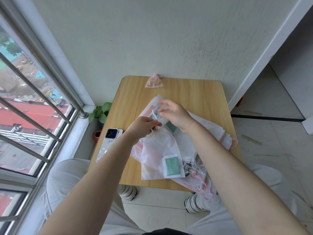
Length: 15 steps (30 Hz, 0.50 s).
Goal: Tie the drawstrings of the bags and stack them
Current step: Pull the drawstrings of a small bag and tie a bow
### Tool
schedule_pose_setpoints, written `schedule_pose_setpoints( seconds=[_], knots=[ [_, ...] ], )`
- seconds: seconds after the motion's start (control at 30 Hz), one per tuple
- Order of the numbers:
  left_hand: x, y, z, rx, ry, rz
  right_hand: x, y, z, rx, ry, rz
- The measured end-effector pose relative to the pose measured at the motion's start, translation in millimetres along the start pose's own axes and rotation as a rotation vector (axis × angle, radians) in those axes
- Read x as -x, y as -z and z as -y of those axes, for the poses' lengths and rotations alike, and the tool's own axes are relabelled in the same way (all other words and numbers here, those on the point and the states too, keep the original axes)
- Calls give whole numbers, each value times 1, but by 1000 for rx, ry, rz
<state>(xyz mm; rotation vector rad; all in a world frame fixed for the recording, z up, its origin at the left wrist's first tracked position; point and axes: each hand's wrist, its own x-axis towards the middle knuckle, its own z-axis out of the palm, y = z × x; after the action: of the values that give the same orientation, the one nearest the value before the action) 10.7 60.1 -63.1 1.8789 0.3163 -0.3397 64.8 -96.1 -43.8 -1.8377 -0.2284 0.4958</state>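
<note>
You're mid-tie on a small sheer bag (160,114), held just above the pile of untied organza bags (159,150) at the middle of the wooden table (194,92). Your left hand (144,127) pinches the white drawstring (153,114) btwn thumb & fingertips. Your right hand (174,112) is curled round the bag's top, fingers blurred, so exact grip unclear. One pink bag (154,82), already tied & filled, sits at the table's far edge, well apart from the pile. A phone (111,141) lies on the table's left edge. Next, I'd judge: pull the cord snug, knot it w/ both hands, then set the bag on the pink one.
</note>
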Motion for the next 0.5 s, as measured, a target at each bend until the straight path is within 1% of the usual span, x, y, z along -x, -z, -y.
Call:
schedule_pose_setpoints(
  seconds=[0.07, 0.1, 0.3, 0.4, 0.5],
  knots=[
    [0, 2, -1, 44, 44, 17, 3, -3, -9, 107, -18, 42],
    [-1, 3, -3, 58, 59, 17, 4, -5, -12, 120, -14, 51],
    [-2, 3, -7, 83, 97, 27, -2, -11, -21, 252, 45, -67],
    [-1, 2, -5, 52, 70, 17, -2, -9, -20, 304, 49, -33],
    [-4, -1, -1, 118, 69, -70, -3, -3, -21, 408, 6, 33]
  ],
)
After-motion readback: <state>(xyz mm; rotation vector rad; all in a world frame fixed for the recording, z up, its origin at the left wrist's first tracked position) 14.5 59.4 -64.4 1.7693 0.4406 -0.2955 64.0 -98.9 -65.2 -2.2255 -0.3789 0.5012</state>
